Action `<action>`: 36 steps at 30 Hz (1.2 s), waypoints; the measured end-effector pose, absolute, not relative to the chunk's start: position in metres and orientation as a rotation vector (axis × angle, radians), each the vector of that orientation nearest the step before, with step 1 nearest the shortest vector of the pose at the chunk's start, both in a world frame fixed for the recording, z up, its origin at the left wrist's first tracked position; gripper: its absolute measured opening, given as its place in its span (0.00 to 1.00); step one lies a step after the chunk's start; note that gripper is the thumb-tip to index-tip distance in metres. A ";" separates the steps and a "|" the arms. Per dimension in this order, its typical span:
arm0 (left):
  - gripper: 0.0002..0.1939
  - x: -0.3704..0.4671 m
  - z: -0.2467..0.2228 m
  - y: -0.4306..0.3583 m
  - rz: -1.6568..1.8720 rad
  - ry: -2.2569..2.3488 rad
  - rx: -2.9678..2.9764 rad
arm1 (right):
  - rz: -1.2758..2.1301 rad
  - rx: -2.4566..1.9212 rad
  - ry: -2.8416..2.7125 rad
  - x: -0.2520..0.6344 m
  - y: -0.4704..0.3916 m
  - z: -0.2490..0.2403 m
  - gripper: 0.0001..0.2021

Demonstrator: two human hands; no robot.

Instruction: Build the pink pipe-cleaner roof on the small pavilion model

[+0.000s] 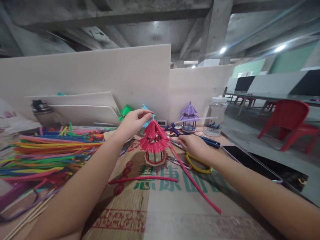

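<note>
A small red pagoda model [154, 141], with a two-tiered pipe-cleaner roof, stands upright on the cardboard sheet before me. My left hand [136, 121] pinches its pointed top between thumb and fingers. To its right, my right hand [193, 145] is low over the table with fingers curled; what they grip, if anything, is hidden. Just beyond those fingers lies a blue glue gun [172, 128] with a clear glue stick. Yellow-handled scissors [200, 169] and metal pliers [178, 162] are close below. Two red pipe cleaners lie in front, one crosswise [142, 179], one slanting [200, 190].
Bundles of coloured pipe cleaners [55, 150] cover the left side. Behind stand a purple pagoda [189, 116], a green one [125, 111] and a blue one [145, 108]. A clear bottle [215, 116] and a phone [250, 163] are at right. White boards [85, 76] rise behind.
</note>
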State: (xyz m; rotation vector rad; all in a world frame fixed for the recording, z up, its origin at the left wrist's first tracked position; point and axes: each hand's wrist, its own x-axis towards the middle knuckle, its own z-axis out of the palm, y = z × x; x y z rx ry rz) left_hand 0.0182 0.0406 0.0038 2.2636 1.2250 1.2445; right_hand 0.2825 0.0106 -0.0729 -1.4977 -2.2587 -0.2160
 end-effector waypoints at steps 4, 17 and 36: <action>0.22 0.012 0.007 0.039 1.256 1.232 2.233 | -0.269 -1.445 -2.233 0.290 0.020 -0.099 0.12; 0.18 0.020 -0.002 0.042 1.171 1.168 2.304 | -0.240 -1.282 -2.240 0.297 0.046 -0.138 0.07; 0.19 -0.003 0.006 0.052 1.283 0.911 2.041 | -0.208 -1.244 -2.246 0.296 0.044 -0.136 0.06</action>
